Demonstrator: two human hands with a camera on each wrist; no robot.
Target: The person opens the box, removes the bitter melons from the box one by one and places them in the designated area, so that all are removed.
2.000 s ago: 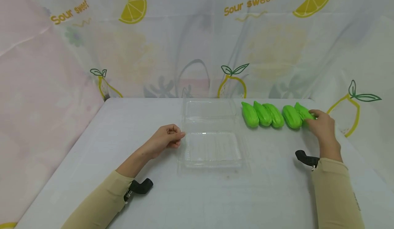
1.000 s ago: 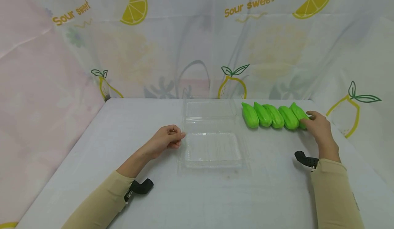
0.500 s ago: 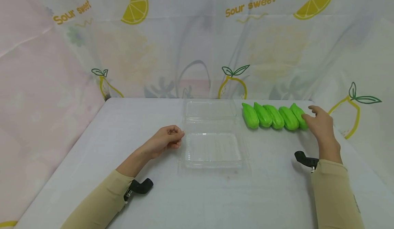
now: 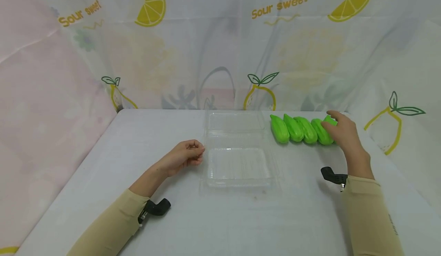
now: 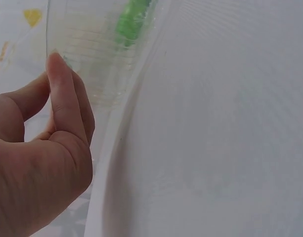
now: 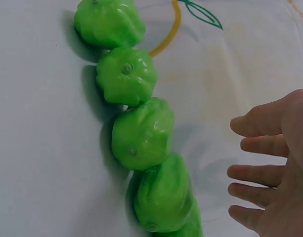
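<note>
A hinged see-through plastic container (image 4: 237,168) lies with its lid (image 4: 236,122) folded back on the table. My left hand (image 4: 184,158) pinches its left edge between thumb and fingertips; the left wrist view shows the thumb and fingers (image 5: 64,94) meeting at the thin rim. Several glossy green, ribbed, elongated gourd-like fruits (image 4: 296,129) lie side by side in a row right of the lid. My right hand (image 4: 346,133) hovers over the row's right end, partly covering the last fruit. Its fingers (image 6: 255,175) are spread, with nothing held, and stand apart from the fruits in the right wrist view.
The white table (image 4: 213,221) has its far edge against a curtain (image 4: 220,49) printed with lemons and lettering. Another curtain (image 4: 44,114) hangs along the left side. A black camera (image 4: 333,175) is strapped to the right wrist, and another black camera (image 4: 158,207) to the left.
The two rightmost green fruits slid left, closing the gap in the row. My right hand then let go, lifted and moved left above them. The left hand stayed at the container.
</note>
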